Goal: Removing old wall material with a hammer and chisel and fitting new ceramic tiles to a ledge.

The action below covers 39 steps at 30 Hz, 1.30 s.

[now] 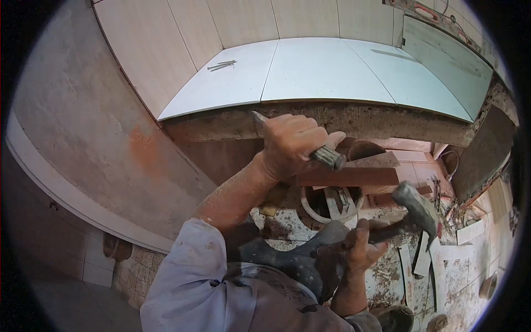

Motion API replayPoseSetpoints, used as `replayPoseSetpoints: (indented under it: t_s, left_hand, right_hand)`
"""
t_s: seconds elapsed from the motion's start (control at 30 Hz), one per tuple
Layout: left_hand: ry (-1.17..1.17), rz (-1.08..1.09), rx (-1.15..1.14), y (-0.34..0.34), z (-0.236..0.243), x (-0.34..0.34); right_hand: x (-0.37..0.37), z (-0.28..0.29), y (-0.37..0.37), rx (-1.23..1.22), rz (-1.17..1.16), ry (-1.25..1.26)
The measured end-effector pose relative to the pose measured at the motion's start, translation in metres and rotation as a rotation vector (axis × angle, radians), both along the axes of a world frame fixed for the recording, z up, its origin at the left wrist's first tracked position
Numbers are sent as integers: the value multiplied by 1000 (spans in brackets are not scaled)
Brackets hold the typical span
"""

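My left hand (293, 141) is closed round a steel chisel (329, 157), whose flat tip reaches the rough concrete edge (221, 127) just below the white tiled ledge (301, 66). Lower right, my right hand (362, 249) grips a hammer (412, 205) by its handle, its head raised to the right of the chisel's struck end. A few small pale strips (221, 65) lie on the tiled ledge at its left.
A plastered wall (72, 99) runs along the left. Below the ledge are tile boards (343, 176) and a bucket (315, 213) holding tools. Tile offcuts (420, 260) and debris litter the floor at the right. A dark slab (478, 155) stands at the far right.
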<state>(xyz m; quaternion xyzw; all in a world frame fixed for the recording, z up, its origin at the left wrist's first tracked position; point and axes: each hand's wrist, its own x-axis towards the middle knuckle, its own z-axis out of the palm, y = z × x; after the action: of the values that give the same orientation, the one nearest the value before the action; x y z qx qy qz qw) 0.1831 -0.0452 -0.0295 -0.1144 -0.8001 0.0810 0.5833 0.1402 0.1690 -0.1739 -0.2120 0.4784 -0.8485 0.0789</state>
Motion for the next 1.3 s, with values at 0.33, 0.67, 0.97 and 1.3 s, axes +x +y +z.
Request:
replayPoseSetpoints:
  t_s: [0.33,0.67,0.97,1.3]
  left_hand:
    - [-59,-27,13,-7,-11,3]
    - [-29,-3,-4,-8,-4,8]
    - [34,-5,17,-11,-1,4]
    - [37,31,80,-17,-5,12]
  right_hand:
    - [-19,45,11,-449,-36,409]
    - [-18,45,6,-462,-103,397]
    - [-7,8,-12,-41,-68,356]
    - [-9,24,-26,-155,140,414]
